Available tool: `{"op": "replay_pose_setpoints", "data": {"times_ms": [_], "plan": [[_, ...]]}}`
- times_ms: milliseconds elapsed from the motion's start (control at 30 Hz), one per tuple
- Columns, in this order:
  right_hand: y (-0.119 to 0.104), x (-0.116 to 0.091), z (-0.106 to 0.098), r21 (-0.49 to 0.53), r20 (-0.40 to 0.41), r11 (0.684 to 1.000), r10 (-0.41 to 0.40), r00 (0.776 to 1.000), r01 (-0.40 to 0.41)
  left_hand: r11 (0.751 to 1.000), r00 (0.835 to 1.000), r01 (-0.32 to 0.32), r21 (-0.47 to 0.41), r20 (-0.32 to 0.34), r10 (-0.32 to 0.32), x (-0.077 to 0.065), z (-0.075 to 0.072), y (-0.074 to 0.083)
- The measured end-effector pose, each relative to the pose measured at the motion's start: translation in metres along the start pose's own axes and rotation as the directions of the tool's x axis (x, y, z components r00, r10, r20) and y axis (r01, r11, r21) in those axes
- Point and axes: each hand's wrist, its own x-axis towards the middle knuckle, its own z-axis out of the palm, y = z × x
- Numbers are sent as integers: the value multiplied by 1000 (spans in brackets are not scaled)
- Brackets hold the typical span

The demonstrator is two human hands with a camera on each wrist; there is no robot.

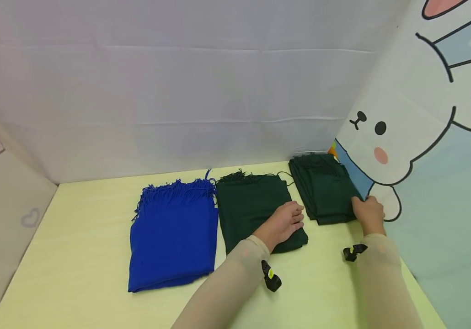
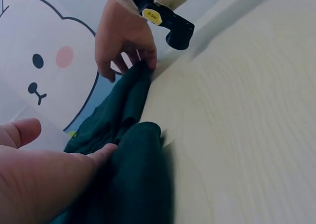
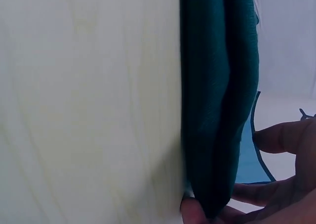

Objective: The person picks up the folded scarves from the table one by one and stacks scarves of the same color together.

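Three folded cloths lie in a row on a pale, faintly wood-grained table (image 1: 83, 237). At left is a blue cloth (image 1: 173, 246), a smooth, roughly rectangular slab with shaggy fringe (image 1: 175, 189) along its far edge. Just beside it, a middle green cloth (image 1: 243, 210), very dark, lies flat in a squarish shape, its fringe also at the far side; thin loose threads curl from its far right corner. Slightly apart, farther right, is a right green cloth (image 1: 328, 196), narrower, with layered folds down its left side and soft fringe at the far end.

The left hand (image 1: 286, 221) rests on the right part of the middle green cloth, fingers nearly straight and close together, gripping nothing. The left wrist view shows the near fold as a thick, rounded roll, with one digit standing off from the fabric.

The right hand (image 1: 369, 213) pinches the near right corner of the right green cloth. In the right wrist view the soft, plump folds narrow to that corner, caught between the fingertips.

Both arms wear loose beige sleeves (image 1: 227, 283), a small black device (image 1: 271, 276) at each wrist. Behind hangs a creased white sheet (image 1: 178, 82); at right, a wall panel shows a cartoon animal (image 1: 416, 123) with bold black outlines.
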Motion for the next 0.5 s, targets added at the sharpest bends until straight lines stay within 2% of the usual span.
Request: {"op": "replay_pose_setpoints", "data": {"times_ms": [167, 300, 400, 500], "plan": [[2, 2, 1, 81, 33, 997, 1, 999, -4, 999, 1000, 28, -26, -4, -28, 4, 4, 0], [5, 4, 3, 180, 21, 984, 15, 1000, -18, 998, 999, 37, -58, -11, -38, 6, 7, 0], [6, 4, 4, 283, 16, 958, 35, 999, -38, 996, 999, 48, -72, -18, -50, 7, 9, -2], [7, 4, 5, 399, 36, 914, 63, 997, -72, 996, 998, 59, -72, -24, -61, 8, 10, -6]]}}
